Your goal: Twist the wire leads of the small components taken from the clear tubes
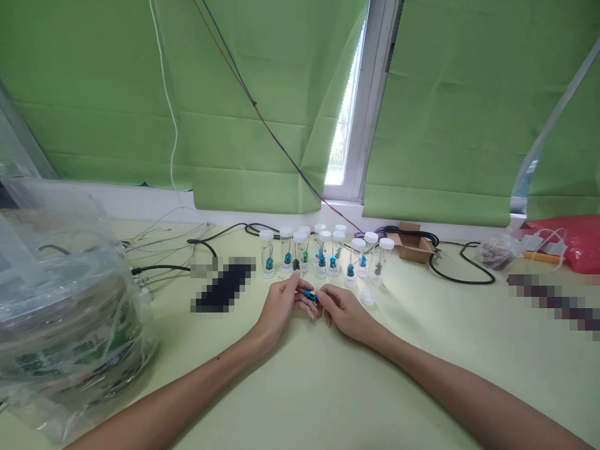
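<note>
My left hand (282, 306) is closed around a small shiny blue piece with dark parts (310, 295), at the middle of the table. From the other side, my right hand (342, 307) pinches the end of the same piece, and its fingertips nearly meet those of the left. The exact kind of the piece is too small to make out. Just beyond my hands stand several clear tubes with white caps (323, 253), upright, each with a small blue, green or brownish piece inside. A loose white cap (368, 297) lies to the right of my right hand.
A large plastic-wrapped bundle (75, 325) takes up the left side. Black and white cables (220, 232) run along the back below green blinds (262, 125). Behind the tubes to the right is an open cardboard box (415, 244). A red bag (579, 244) sits far right.
</note>
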Demonstrator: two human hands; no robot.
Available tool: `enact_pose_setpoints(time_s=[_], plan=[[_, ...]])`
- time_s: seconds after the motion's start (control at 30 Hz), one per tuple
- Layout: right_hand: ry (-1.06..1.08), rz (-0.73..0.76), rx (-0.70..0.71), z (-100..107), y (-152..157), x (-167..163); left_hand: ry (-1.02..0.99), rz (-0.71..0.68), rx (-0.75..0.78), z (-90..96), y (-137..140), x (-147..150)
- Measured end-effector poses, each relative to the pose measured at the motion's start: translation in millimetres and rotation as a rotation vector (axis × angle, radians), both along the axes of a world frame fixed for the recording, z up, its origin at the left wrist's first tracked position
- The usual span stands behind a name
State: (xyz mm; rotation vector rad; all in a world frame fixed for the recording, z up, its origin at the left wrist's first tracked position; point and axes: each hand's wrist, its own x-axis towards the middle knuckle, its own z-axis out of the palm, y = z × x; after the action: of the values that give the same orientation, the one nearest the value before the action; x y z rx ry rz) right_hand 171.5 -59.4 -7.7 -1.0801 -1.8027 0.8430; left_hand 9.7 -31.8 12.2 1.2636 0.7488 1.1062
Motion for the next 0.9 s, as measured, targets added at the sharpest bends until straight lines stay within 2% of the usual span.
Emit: enact_pose_setpoints(time_s=[0.3,0.57,0.77,0.9], plan=[[0.055,-0.010,-0.002,-1.4,-0.3,0.2,0.009,0.006,0.003,0.3,-0.1,-0.4],[-0.060,-0.029,0.041,3.4,-1.6,0.5,-0.001,-0.008,0.004,-1.4,-0.8,0.0],[0.052,-0.013,-0.017,-1.1,-0.2,-0.3,-0.002,-0.005,0.018,-1.8,0.5,-0.7],[0.058,-0.036,-0.002,-4.5,0.8,0.6,0.020,0.004,0.019,-0.7,0.2,-0.8]])
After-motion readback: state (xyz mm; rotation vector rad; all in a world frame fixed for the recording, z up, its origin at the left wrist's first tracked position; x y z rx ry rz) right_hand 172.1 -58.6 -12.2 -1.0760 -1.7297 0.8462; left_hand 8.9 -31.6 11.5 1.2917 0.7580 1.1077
